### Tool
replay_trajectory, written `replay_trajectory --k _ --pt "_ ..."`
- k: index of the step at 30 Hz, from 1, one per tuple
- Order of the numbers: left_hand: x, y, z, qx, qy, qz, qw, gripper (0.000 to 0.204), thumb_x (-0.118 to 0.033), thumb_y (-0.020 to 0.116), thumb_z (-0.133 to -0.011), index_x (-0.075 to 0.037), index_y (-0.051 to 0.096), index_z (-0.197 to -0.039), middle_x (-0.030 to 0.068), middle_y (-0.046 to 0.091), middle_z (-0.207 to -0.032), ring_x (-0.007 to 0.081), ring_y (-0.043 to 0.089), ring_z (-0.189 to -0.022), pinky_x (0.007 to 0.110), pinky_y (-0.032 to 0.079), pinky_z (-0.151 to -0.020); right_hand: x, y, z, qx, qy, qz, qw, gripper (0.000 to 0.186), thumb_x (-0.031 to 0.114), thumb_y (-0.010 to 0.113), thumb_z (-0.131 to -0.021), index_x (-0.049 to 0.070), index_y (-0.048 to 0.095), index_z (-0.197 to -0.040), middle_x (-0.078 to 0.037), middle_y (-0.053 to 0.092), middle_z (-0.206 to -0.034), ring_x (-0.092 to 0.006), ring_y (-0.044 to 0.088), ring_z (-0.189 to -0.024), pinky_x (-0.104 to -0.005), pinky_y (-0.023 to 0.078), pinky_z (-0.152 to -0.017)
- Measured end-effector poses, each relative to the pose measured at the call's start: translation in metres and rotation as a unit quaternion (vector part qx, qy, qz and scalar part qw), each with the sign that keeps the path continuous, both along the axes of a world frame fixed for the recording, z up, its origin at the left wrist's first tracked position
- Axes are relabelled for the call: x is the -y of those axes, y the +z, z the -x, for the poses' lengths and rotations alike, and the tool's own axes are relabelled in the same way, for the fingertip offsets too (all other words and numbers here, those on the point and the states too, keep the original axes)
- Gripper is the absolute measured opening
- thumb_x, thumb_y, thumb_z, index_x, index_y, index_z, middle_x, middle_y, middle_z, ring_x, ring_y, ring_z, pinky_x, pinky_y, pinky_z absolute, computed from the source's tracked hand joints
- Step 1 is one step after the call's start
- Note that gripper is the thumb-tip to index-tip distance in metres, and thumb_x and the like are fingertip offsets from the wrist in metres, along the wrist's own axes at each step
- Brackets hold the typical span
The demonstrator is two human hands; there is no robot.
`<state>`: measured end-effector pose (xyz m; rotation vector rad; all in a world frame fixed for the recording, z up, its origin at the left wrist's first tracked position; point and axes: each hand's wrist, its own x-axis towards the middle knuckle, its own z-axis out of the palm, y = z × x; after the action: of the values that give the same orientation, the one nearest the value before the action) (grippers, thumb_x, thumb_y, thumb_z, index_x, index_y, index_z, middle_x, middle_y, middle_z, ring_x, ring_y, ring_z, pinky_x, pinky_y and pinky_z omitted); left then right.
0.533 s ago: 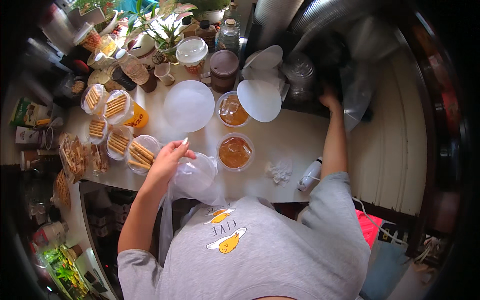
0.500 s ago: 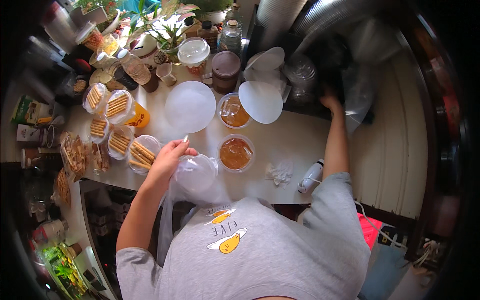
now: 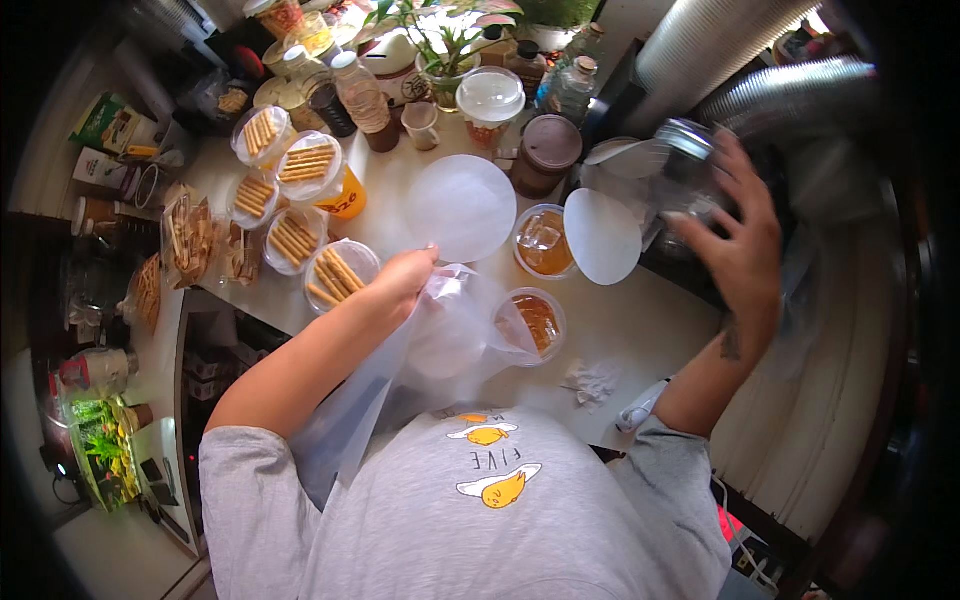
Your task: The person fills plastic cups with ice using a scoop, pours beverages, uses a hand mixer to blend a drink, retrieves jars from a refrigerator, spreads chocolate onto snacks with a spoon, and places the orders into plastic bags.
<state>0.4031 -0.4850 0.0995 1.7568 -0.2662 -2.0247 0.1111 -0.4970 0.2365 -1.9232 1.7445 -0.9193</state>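
Note:
My left hand [image 3: 408, 280] pinches the edge of a clear plastic bag [image 3: 390, 365], with a pale round tub [image 3: 450, 335] showing blurrily inside. Part of the bag covers the side of a near cup of brown drink with ice [image 3: 540, 322]. A second cup of brown drink [image 3: 543, 243] stands farther back, partly overlapped by a white translucent disc [image 3: 602, 237]. At the right, my right hand [image 3: 745, 230] is raised with thumb and fingers apart beside a clear plastic container [image 3: 688, 165]. Motion blur hides whether it grips that container.
Tubs topped with breadsticks [image 3: 292, 240] stand at the left by bagged snacks [image 3: 190, 235]. A larger white disc [image 3: 460, 208] lies mid-table. Bottles [image 3: 365, 100], a brown lidded cup [image 3: 546, 155] and a plant line the back. Crumpled tissue [image 3: 592, 382] lies near the front right.
My right hand has come up and out of the dark area at the right. My left hand still holds the bag, which now spreads toward the near drink. The whole view has shifted.

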Motion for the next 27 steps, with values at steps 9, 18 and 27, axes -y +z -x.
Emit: replay_trajectory --k 9,18,27 --pt "0.006 0.024 0.010 0.098 -0.014 0.057 0.993 0.025 -0.017 0.044 -0.090 0.001 0.046 -0.107 0.0113 0.056 -0.098 0.0183 0.055 -0.086 0.031 0.046 -0.074 0.071 -0.061 -0.140 -0.212 0.386 -0.164 0.882 0.082 0.000 0.071 -0.058 0.012 0.036 -0.130 -0.015 0.042 -0.122 -0.0321 0.048 -0.107 -0.0364 0.043 -0.089" --pt "0.010 0.004 0.010 0.045 0.106 0.093 0.989 0.020 -0.010 0.042 -0.090 -0.001 0.043 -0.108 0.0143 0.055 -0.099 0.0214 0.057 -0.086 0.033 0.048 -0.074 0.070 -0.087 -0.149 -0.220 0.411 -0.167 0.869 0.087 -0.002 0.075 -0.052 0.012 0.036 -0.129 -0.018 0.040 -0.124 -0.0353 0.044 -0.111 -0.0381 0.042 -0.092" --pt "0.010 -0.001 0.007 -0.018 0.133 0.108 0.985 0.022 -0.010 0.035 -0.092 0.000 0.042 -0.110 0.0148 0.053 -0.102 0.0218 0.056 -0.088 0.037 0.050 -0.072 0.064 -0.090 -0.162 -0.276 0.420 -0.122 0.856 0.085 -0.002 0.076 -0.050 0.015 0.040 -0.125 -0.017 0.041 -0.122 -0.0382 0.047 -0.105 -0.0396 0.046 -0.086"
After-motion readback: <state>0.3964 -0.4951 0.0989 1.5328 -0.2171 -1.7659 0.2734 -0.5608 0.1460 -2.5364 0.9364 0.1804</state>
